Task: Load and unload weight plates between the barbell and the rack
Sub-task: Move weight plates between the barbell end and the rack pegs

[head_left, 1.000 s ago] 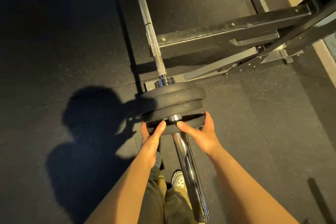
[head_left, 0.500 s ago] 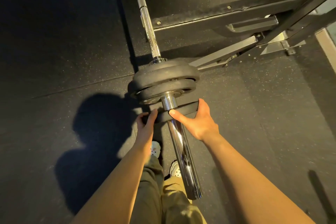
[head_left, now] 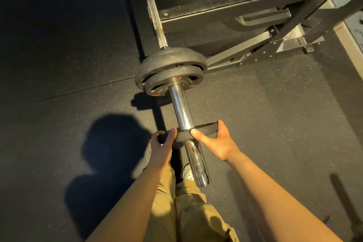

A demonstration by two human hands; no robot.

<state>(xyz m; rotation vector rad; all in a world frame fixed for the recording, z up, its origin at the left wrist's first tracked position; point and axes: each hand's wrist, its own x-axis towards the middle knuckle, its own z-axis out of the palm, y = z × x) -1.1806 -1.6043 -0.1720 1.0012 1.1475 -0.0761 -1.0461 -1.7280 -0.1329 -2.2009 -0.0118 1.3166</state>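
Both hands, left (head_left: 161, 143) and right (head_left: 217, 140), gripped the plate (head_left: 183, 133) partway along the sleeve (head_left: 181, 112); clearing its end, the unsupported weight could slip onto the shoe (head_left: 186, 172).

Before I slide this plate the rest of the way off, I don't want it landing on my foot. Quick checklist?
1. Left hand grips the small plate at its rim: ok.
2. Right hand grips the opposite rim: ok.
3. Plate is on the barbell sleeve, short of its end: ok.
4. Remaining plates sit apart from it: ok.
5. Shoe is below the sleeve end: not ok.
6. Barbell's far end secured: cannot tell.
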